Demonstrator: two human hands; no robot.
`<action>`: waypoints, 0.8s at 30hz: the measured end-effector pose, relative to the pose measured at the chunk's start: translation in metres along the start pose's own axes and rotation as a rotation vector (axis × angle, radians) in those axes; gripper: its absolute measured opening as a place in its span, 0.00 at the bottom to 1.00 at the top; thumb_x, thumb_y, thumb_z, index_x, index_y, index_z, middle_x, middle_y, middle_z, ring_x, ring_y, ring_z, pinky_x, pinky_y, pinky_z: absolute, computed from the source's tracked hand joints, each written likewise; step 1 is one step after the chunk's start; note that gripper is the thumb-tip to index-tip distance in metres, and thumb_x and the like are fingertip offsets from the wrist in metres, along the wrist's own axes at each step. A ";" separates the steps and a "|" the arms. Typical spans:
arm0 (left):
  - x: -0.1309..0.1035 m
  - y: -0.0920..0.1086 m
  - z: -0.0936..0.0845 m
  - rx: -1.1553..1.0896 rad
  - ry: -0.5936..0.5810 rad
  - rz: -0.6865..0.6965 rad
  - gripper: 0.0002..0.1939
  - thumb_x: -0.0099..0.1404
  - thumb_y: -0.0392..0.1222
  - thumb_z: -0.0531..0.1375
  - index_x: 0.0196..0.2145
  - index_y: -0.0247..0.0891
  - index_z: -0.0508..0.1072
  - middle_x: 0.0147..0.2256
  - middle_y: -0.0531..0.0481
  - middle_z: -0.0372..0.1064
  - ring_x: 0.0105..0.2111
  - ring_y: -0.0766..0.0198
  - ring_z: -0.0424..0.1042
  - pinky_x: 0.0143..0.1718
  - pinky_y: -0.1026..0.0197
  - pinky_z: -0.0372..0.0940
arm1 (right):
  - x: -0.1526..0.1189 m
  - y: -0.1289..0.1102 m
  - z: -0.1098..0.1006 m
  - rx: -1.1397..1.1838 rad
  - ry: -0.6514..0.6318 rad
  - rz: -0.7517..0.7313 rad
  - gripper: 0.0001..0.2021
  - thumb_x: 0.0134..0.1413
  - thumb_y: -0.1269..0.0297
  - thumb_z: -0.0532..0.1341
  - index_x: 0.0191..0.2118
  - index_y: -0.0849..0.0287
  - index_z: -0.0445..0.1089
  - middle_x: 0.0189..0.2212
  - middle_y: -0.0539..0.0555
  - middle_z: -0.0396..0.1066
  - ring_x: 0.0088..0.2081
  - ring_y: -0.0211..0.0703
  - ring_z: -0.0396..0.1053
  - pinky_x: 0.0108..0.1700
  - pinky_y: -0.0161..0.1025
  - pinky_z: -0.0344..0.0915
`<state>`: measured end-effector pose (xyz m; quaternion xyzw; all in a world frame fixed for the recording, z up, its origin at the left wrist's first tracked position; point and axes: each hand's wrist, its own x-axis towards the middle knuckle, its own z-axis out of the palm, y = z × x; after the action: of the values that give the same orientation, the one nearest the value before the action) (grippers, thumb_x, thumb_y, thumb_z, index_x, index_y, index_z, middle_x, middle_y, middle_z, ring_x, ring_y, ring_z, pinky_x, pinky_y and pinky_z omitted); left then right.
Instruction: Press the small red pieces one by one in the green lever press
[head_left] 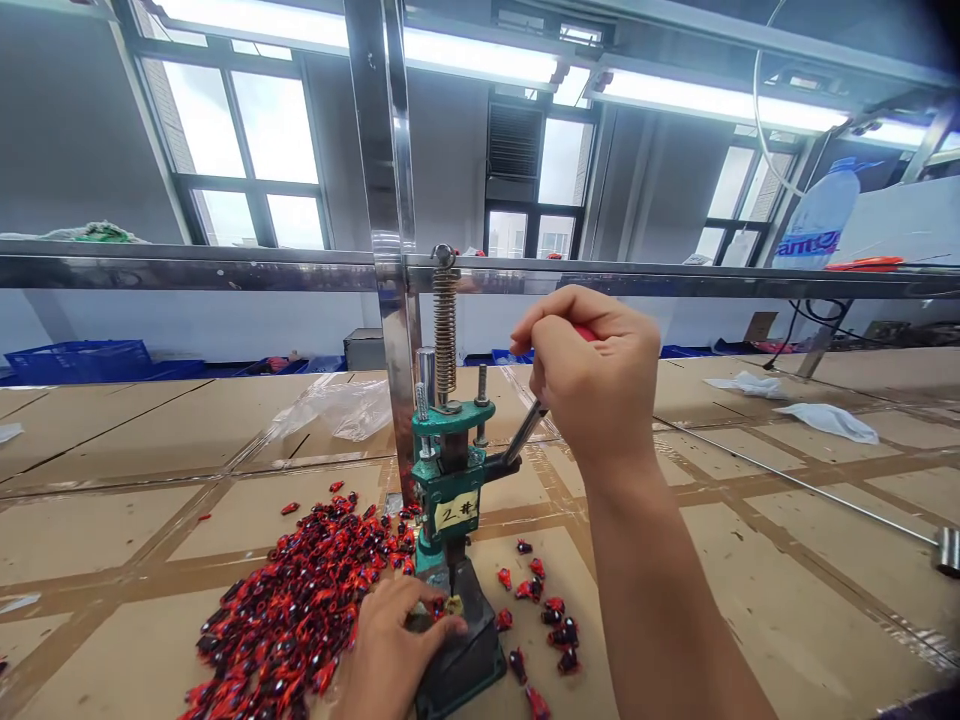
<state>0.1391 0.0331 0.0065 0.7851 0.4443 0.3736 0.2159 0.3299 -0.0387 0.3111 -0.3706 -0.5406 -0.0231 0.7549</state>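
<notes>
A green hand press point(457, 500) with a tall spring and a "2 #" label stands on the cardboard-covered table. My right hand point(596, 365) is closed round the press's lever point(527, 432), with a bit of red showing between the fingers. At the press base, my left hand point(405, 630) pinches a small red and dark part point(437, 606) beside a brass-coloured fixture point(454, 605). A big pile of red and black parts point(300, 590) lies left of the press. Several similar parts point(555, 620) are scattered to its right.
A metal post point(386, 200) rises behind the press and meets a horizontal rail point(225, 272). Clear plastic film point(352, 405) lies behind the pile. A thin rod with a metal end point(946, 552) is at right. Blue bins point(79, 360) and a plastic bottle point(821, 215) are farther back.
</notes>
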 end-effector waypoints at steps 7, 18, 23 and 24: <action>0.007 0.014 0.015 0.184 -0.066 -0.018 0.17 0.46 0.55 0.77 0.24 0.45 0.77 0.31 0.54 0.78 0.37 0.53 0.74 0.41 0.55 0.61 | 0.001 -0.001 0.000 -0.045 -0.006 -0.009 0.12 0.51 0.77 0.55 0.23 0.58 0.70 0.17 0.46 0.65 0.17 0.29 0.57 0.18 0.32 0.51; 0.011 0.026 0.015 0.206 -0.129 -0.105 0.18 0.48 0.52 0.76 0.24 0.42 0.74 0.33 0.54 0.77 0.39 0.54 0.73 0.40 0.58 0.58 | -0.013 -0.015 -0.005 -0.015 0.001 0.050 0.12 0.48 0.79 0.55 0.22 0.59 0.71 0.19 0.48 0.66 0.20 0.31 0.60 0.21 0.34 0.54; 0.011 0.026 0.017 0.208 -0.114 -0.086 0.18 0.49 0.55 0.75 0.25 0.42 0.73 0.32 0.54 0.78 0.39 0.54 0.73 0.40 0.58 0.57 | -0.068 -0.025 -0.037 -0.115 0.127 0.024 0.14 0.49 0.80 0.57 0.24 0.53 0.73 0.19 0.48 0.68 0.19 0.39 0.65 0.23 0.40 0.60; 0.010 0.026 0.016 0.211 -0.114 -0.088 0.18 0.49 0.55 0.75 0.24 0.42 0.74 0.32 0.54 0.78 0.39 0.54 0.73 0.40 0.57 0.57 | -0.089 -0.023 -0.051 -0.147 0.092 0.032 0.15 0.50 0.79 0.58 0.27 0.50 0.75 0.23 0.50 0.73 0.24 0.44 0.72 0.27 0.43 0.67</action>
<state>0.1686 0.0284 0.0177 0.8030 0.5023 0.2699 0.1732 0.3236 -0.1175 0.2419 -0.4320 -0.4963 -0.0678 0.7499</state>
